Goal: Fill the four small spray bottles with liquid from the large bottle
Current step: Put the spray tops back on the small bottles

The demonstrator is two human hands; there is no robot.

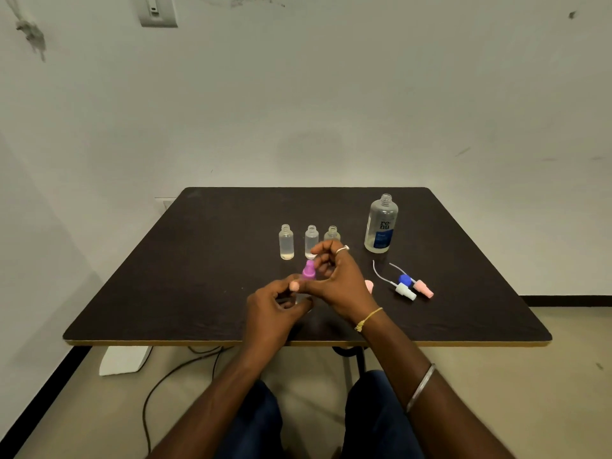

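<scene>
Purple cap [308, 271], head view: pinched by the right hand [337, 276], thumb under curled fingers. The left hand [275, 303] gripped the bottle [303, 299] just below, mostly hidden. Judged light, stiff and slippery, so best held low on the body and turned at the cap. The large bottle [381, 226] stood beyond the right fingertips.

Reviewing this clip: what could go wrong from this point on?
The right hand works on the purple spray head just in front of three uncapped small bottles; a careless knuckle might tip one and spill it. The large bottle also stands uncapped, close to the loose spray heads, so reaching for them could knock it over. The left hand grips the fourth small bottle, mostly hidden; a crookedly threaded head may leak.
</scene>
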